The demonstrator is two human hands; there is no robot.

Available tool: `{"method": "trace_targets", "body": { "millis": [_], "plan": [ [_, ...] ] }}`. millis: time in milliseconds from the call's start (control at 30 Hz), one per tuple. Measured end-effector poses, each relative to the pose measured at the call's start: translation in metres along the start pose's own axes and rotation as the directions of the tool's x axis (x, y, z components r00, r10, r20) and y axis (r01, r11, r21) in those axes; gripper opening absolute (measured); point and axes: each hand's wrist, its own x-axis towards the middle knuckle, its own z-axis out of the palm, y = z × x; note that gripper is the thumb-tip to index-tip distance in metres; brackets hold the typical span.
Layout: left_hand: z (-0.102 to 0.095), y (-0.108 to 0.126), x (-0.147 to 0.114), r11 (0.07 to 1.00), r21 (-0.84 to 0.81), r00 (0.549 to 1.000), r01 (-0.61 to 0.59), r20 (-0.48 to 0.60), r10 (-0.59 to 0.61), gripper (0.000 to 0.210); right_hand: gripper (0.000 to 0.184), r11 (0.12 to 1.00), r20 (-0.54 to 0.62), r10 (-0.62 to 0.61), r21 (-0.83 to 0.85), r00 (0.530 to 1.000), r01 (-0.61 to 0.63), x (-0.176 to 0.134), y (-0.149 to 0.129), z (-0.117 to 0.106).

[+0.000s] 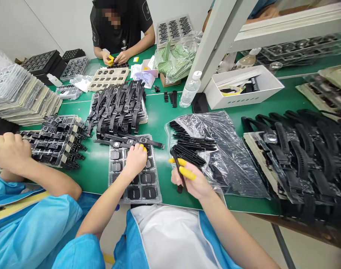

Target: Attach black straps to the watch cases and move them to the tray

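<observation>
My right hand [191,178], with yellow finger cots on some fingers, grips a black watch strap [179,170] just above the green table. My left hand [136,160] is over a clear plastic tray [158,186] of square black watch cases [148,178]. Its fingers are curled down, one showing a yellow cot, and whatever they hold is hidden beneath them. Across the tray's far end lie several watches with straps [130,142]. Right of the tray, a clear plastic bag [232,157] spills out a stack of black straps [194,144].
Behind the tray stands a pile of strapped watches [117,106]. More watch stacks stand left [51,140] and right [296,149]. A bottle [190,89], a white box [245,91] and a slanting post [217,41] are farther back. One co-worker [122,33] sits opposite; another's arm [44,170] is at left.
</observation>
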Motion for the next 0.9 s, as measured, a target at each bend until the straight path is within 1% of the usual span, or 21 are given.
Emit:
{"method": "trace_targets", "body": {
  "millis": [100, 200, 267, 300, 333, 400, 433, 500, 600, 667, 733, 800, 900],
  "plan": [
    [-0.005, -0.002, 0.002, 0.999, -0.028, 1.000, 0.020, 0.016, -0.019, 0.020, 0.033, 0.997, 0.087, 0.073, 0.019, 0.994, -0.075, -0.009, 0.015, 0.002],
    [-0.012, -0.003, -0.010, 0.996, -0.082, 0.999, 0.042, 0.026, -0.040, 0.016, 0.032, 0.995, 0.116, 0.092, 0.039, 0.989, -0.097, -0.016, 0.023, 0.004],
    [-0.015, -0.001, -0.025, 0.972, -0.219, 0.996, 0.089, 0.047, -0.081, 0.016, 0.029, 0.990, 0.108, 0.108, 0.076, 0.988, -0.116, -0.018, 0.026, 0.007],
    [-0.015, 0.002, -0.034, 0.938, -0.326, 0.993, 0.117, 0.061, -0.103, 0.017, 0.032, 0.987, 0.103, 0.122, 0.095, 0.987, -0.132, -0.019, 0.027, 0.009],
    [-0.014, 0.007, -0.043, 0.884, -0.445, 0.990, 0.140, 0.075, -0.119, 0.018, 0.039, 0.983, 0.099, 0.136, 0.107, 0.986, -0.147, -0.020, 0.028, 0.012],
    [-0.010, 0.019, -0.060, 0.743, -0.653, 0.989, 0.146, 0.075, -0.128, 0.018, 0.048, 0.981, 0.093, 0.166, 0.082, 0.982, -0.174, -0.019, 0.031, 0.017],
    [-0.006, 0.026, -0.068, 0.688, -0.715, 0.991, 0.123, 0.053, -0.123, 0.019, 0.047, 0.982, 0.098, 0.179, 0.040, 0.979, -0.183, -0.019, 0.033, 0.020],
    [0.001, 0.038, -0.081, 0.614, -0.788, 0.995, 0.043, -0.021, -0.096, 0.025, 0.042, 0.979, 0.119, 0.200, -0.064, 0.973, -0.193, -0.018, 0.036, 0.025],
    [0.010, 0.048, -0.093, 0.560, -0.821, 0.987, -0.113, -0.156, -0.029, 0.042, 0.041, 0.960, 0.164, 0.240, -0.188, 0.957, -0.208, -0.017, 0.038, 0.032],
    [0.013, 0.048, -0.099, 0.550, -0.816, 0.977, -0.177, -0.212, 0.000, 0.053, 0.040, 0.945, 0.171, 0.277, -0.224, 0.945, -0.237, -0.017, 0.039, 0.035],
    [0.014, 0.045, -0.102, 0.562, -0.802, 0.974, -0.201, -0.224, 0.028, 0.058, 0.040, 0.934, 0.164, 0.310, -0.235, 0.936, -0.268, -0.017, 0.041, 0.035],
    [0.014, 0.042, -0.103, 0.583, -0.782, 0.972, -0.221, -0.227, 0.065, 0.060, 0.040, 0.933, 0.160, 0.322, -0.222, 0.933, -0.284, -0.018, 0.044, 0.034],
    [0.014, 0.040, -0.102, 0.620, -0.743, 0.965, -0.252, -0.241, 0.103, 0.056, 0.040, 0.950, 0.139, 0.291, -0.158, 0.947, -0.269, -0.019, 0.049, 0.032]
  ]
}}
